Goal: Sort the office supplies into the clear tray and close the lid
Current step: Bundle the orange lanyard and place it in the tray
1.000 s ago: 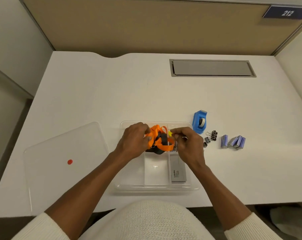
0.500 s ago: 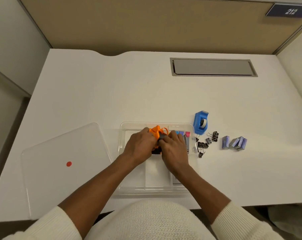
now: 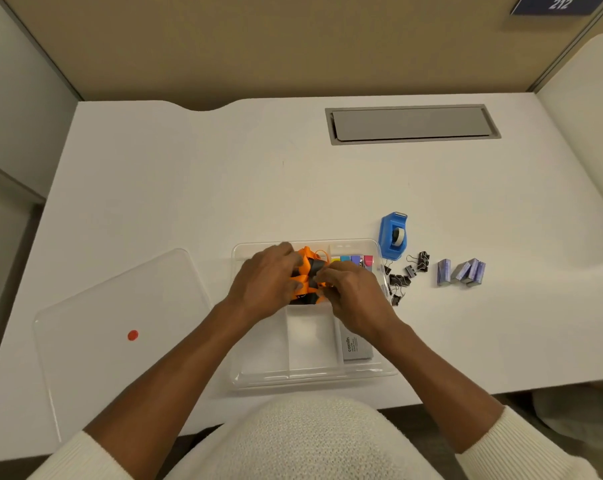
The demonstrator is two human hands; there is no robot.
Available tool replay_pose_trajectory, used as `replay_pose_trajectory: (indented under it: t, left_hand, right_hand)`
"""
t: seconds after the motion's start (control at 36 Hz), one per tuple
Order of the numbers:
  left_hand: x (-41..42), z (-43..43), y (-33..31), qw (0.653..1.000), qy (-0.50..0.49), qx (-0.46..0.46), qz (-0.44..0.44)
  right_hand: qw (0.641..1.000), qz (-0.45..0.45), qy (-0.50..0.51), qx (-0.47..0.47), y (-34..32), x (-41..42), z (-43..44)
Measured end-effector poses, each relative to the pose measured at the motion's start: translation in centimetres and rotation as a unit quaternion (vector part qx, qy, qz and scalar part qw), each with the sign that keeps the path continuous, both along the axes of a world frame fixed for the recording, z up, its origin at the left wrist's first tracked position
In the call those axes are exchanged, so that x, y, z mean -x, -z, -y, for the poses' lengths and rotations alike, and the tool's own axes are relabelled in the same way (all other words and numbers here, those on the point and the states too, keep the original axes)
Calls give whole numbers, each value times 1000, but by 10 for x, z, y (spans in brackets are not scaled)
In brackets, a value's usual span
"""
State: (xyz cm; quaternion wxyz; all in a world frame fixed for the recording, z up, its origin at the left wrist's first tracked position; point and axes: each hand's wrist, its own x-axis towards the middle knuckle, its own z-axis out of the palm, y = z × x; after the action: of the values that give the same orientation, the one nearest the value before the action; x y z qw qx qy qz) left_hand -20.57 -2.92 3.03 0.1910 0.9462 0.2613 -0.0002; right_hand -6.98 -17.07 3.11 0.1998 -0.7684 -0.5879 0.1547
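Both hands, the left hand [image 3: 265,282] and right hand [image 3: 353,296], have their grip clenched on the orange lanyard bundle [image 3: 308,271], pressing it into the clear tray [image 3: 293,377]'s far middle compartment; binder clips [image 3: 402,277] lie nearer the right grip.

From my feed the white desk [image 3: 196,188] is evenly and brightly lit from overhead, with only soft, short shadows under the forearms and beside the tape dispenser [image 3: 393,236]. The clear tray [image 3: 314,374] shows faint glare along its near wall, and the clear lid [image 3: 96,327] almost washes out against the desk. Wide-angle bending curves the desk edges and partition lines toward the corners, and fine detail looks slightly soft throughout.
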Motion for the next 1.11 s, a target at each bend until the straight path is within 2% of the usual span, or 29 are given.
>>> replay_pose_trajectory:
  t: [0.17, 0.25, 0.33, 0.42, 0.56, 0.67, 0.78, 0.92, 1.0, 1.11]
  left_hand:
    - [-12, -6, 14, 997, 61, -26, -31]
    - [-17, -2, 24, 991, 95, -69, -61]
    - [-22, 2, 28, 986, 93, -113, -79]
    - [-26, 4, 28, 985, 92, -118, -80]
    - [-32, 12, 9, 981, 78, -153, -94]
    - [-47, 21, -8, 981, 70, -158, -87]
    - [-73, 27, -16, 993, 28, -115, -18]
    - [-123, 26, -21, 996, -19, 53, 66]
    - [-156, 19, -12, 991, -26, 103, 78]
    - [-195, 7, 6, 991, -7, 132, 35]
  right_hand:
    - [998, 32, -44, 22, 15, 17, -5]
    - [999, 12, -44, 6, 15, 17, -12]
    - [999, -8, -50, -4, 12, 13, -16]
    - [998, -8, -58, -2, 13, 8, -14]
    - [997, -10, 48, -67, 6, -6, 9]
    - [980, -65, 163, -96, -2, -32, 27]
    - [953, -121, 254, -110, -1, -64, 40]
    - [936, -83, 334, -78, 17, -109, 47]
    - [933, -69, 351, -23, 30, -130, 43]
    - [938, -72, 339, 14, 46, -146, 37]
